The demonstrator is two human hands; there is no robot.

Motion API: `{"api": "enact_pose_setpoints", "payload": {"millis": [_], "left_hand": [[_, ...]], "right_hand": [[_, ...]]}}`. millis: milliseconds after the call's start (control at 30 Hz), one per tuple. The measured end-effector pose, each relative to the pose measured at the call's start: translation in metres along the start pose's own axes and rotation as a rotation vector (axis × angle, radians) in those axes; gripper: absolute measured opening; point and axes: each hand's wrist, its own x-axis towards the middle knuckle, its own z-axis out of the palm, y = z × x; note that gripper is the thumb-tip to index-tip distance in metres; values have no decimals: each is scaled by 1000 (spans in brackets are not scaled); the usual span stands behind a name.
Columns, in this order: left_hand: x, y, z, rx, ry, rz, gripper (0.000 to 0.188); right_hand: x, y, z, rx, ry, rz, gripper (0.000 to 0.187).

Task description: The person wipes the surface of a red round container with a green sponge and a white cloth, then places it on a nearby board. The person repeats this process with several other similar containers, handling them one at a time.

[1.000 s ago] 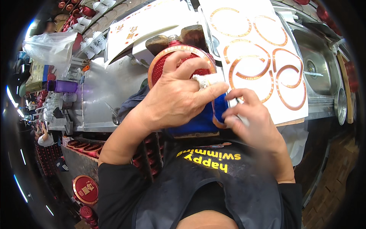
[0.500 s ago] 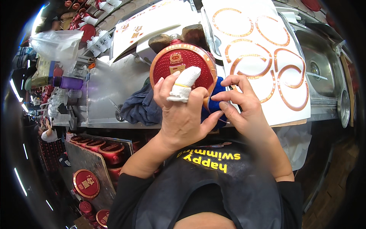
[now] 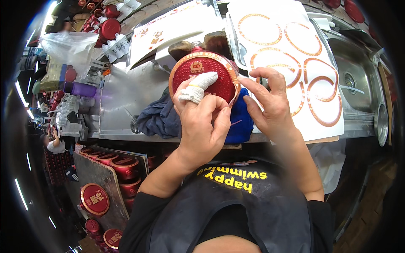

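Note:
A round, flat red bottle [image 3: 223, 84] with a studded face and a gold emblem lies in front of me, neck pointing away. An orange-gold ring decal [image 3: 177, 67] runs round its rim. My left hand [image 3: 200, 126], one finger wrapped in white cloth [image 3: 204, 81], rests over the lower part of the face. Its thumb and forefinger are pinched together by the lower right rim, where the decal's end runs toward them. My right hand [image 3: 272, 105] has its fingers apart, the forefinger touching the decal at the right rim. Under the bottle shows a bright blue cloth [image 3: 241, 122].
To the right a white sheet [image 3: 274, 126] carries several ring decals, with a steel sink [image 3: 350, 82] beyond. A grey-blue towel [image 3: 158, 118] and scissors [image 3: 133, 122] lie left. Two dark blocks [image 3: 218, 41] flank the bottle's neck. Red bottles [image 3: 122, 168] stand lower left.
My right hand has moved up from the blue cloth to the right rim, its fingers spreading. My left thumb has closed in against the forefinger. More of the blue cloth shows.

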Motion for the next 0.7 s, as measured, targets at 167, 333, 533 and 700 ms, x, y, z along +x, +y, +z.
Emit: {"api": "enact_pose_setpoints", "payload": {"millis": [167, 333, 533, 700], "left_hand": [[-1, 5, -4, -33, -46, -34, 6], [3, 7, -6, -29, 19, 56, 7], [5, 6, -14, -110, -91, -19, 10], [7, 5, -12, -71, -19, 41, 10]], "right_hand": [[10, 6, 12, -26, 115, -136, 38], [20, 11, 14, -33, 103, -227, 38], [22, 8, 12, 36, 75, -196, 40], [24, 9, 12, -9, 87, -265, 38]]}}
